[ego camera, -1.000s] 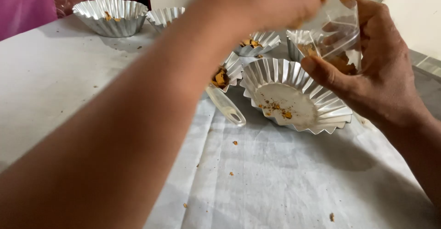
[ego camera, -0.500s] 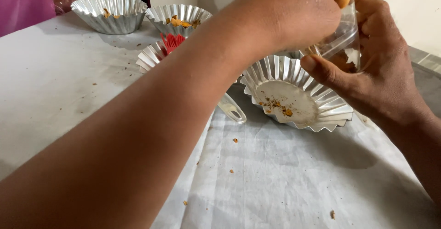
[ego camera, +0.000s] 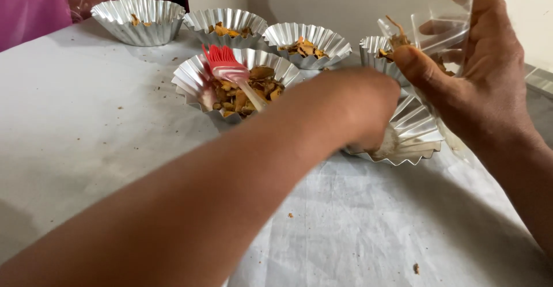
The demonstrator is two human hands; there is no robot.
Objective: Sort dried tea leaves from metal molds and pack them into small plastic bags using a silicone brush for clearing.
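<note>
We see the left hand [ego camera: 368, 111] reaching down into a fluted foil tin [ego camera: 417, 137] near the table's far right edge; its fingers are hidden, so we cannot tell how far it is open. Just above the tin, the right hand [ego camera: 478, 85] pinches a small clear plastic bag [ego camera: 443, 28] between thumb and fingers. A red silicone brush [ego camera: 227, 68] rests in another crinkled tin [ego camera: 199, 80] of brownish chips on the white, wrinkled table cover [ego camera: 86, 126].

Clear plastic packet [ego camera: 443, 28], upper right
</note>
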